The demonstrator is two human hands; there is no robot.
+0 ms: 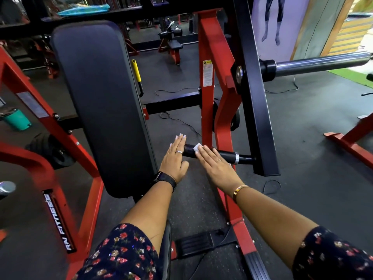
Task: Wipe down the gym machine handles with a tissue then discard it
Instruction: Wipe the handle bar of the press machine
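A black rubber-gripped machine handle sticks out leftward from the black lever arm of a red gym machine. A small white tissue lies on the handle near its free end. My right hand lies flat across the handle with straight fingers, the fingertips touching the tissue. My left hand is also flat with straight fingers, at the handle's free end, just left of the tissue. Both palms face down.
A tall black back pad stands to the left of my hands. The red frame upright rises behind the handle. A chrome weight sleeve juts out at right. A teal cup sits at far left. Cables trail over the dark rubber floor.
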